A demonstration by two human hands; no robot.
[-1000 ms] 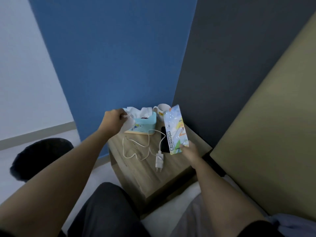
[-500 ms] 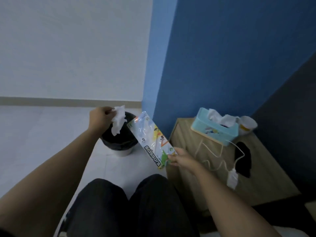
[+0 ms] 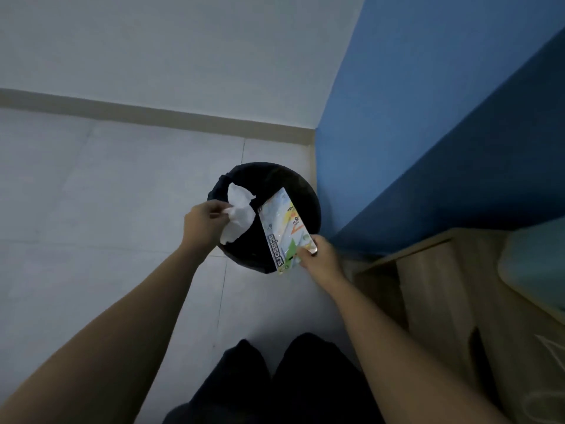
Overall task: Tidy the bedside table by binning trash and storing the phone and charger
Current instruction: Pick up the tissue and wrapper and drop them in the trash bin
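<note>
A round black bin (image 3: 275, 175) lined with a dark bag stands on the floor in the corner. My left hand (image 3: 203, 223) pinches a crumpled white tissue (image 3: 238, 214) over the bin's left side. My right hand (image 3: 318, 258) grips the lower corner of a flat scissors package (image 3: 284, 231), which slants over the bin's right half. The wooden bedside table (image 3: 428, 270) shows at the right edge with the corner of a pale blue tissue box (image 3: 535, 261) on it. Phone and charger are out of view, except a bit of white cable (image 3: 547, 347).
A blue wall (image 3: 428, 117) rises right of the bin, a white wall with a beige skirting (image 3: 153, 113) behind it. Pale floor tiles (image 3: 107, 224) spread to the left. My dark-trousered knees (image 3: 275, 381) are at the bottom.
My view has swung left and down from the table to the bin. Both hands have carried the tissue and the scissors package over the bin's opening.
</note>
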